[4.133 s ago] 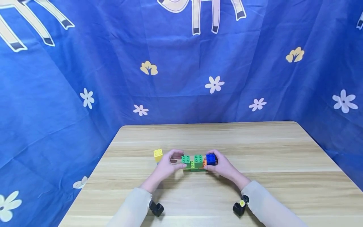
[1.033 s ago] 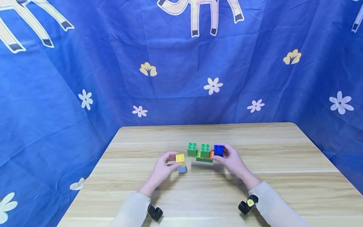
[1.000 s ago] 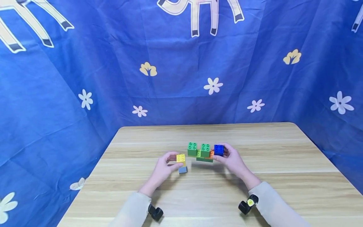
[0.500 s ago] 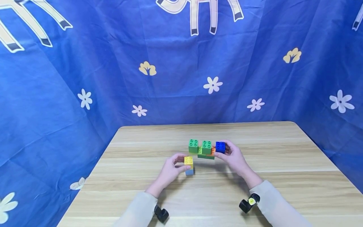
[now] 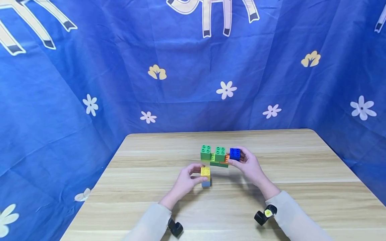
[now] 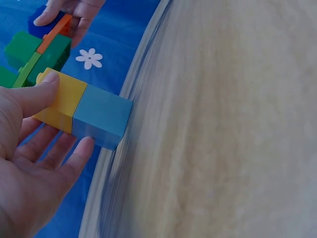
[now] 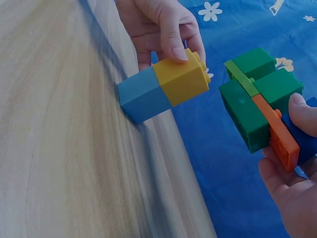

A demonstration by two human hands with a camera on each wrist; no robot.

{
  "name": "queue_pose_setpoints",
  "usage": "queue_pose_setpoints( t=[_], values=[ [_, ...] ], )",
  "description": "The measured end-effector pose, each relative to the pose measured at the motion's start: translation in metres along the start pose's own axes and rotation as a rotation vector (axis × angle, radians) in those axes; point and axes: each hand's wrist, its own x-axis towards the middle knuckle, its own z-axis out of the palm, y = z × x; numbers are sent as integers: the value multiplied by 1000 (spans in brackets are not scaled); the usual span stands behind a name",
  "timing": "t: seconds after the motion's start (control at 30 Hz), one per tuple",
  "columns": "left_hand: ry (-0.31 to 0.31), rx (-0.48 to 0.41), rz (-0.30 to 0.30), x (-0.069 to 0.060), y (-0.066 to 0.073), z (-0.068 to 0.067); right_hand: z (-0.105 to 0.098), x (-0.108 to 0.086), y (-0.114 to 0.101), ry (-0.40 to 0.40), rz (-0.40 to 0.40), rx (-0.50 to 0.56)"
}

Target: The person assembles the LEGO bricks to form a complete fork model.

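Note:
My left hand (image 5: 187, 179) pinches a yellow toy brick (image 6: 64, 99) between thumb and fingers. A light blue brick (image 7: 143, 94) is joined beneath it, low over the tabletop; whether it touches cannot be told. My right hand (image 5: 248, 164) grips one end of a brick assembly, at its dark blue brick (image 5: 235, 154) and orange plate (image 7: 277, 130). A lime plate (image 7: 241, 78) continues from the orange one. Two green bricks (image 5: 206, 152) stand on top, and a darker green brick (image 7: 245, 116) sits underneath. The assembly hangs above the table, just behind the yellow brick and apart from it.
A light wood-grain table (image 5: 156, 147) lies under both hands. Behind it and at its sides hangs a blue cloth (image 5: 187, 100) printed with flowers and animal legs. Each wrist wears a small black camera (image 5: 175, 228).
Four seconds ago both hands held the assembly; my left hand has since let go and taken the yellow and light blue stack, carrying it right. My right hand has moved the assembly back and right.

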Motion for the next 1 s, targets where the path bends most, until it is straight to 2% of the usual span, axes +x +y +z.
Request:
queue_pose_setpoints(
  t=[0.1, 0.33, 0.47, 0.57, 0.73, 0.87, 1.0],
  values=[
    [0, 12, -6, 1, 0, 2, 1, 0, -3, -9, -8, 3],
    [0, 1, 2, 2, -4, 4, 7, -7, -31, -34, -11, -3],
    [-17, -38, 17, 2, -6, 1, 8, -7, -31, -41, -32, 9],
    [-20, -57, 18, 2, -5, -3, 8, -3, -22, -47, -43, 46],
    [38, -54, 22, 4, 1, -12, 9, 3, -9, -64, -47, 81],
    [104, -56, 37, 6, 8, -18, 14, 4, -8, -81, -49, 73],
    [139, -52, 31, 5, 14, -22, 18, 4, -10, -88, -61, 53]
  ],
)
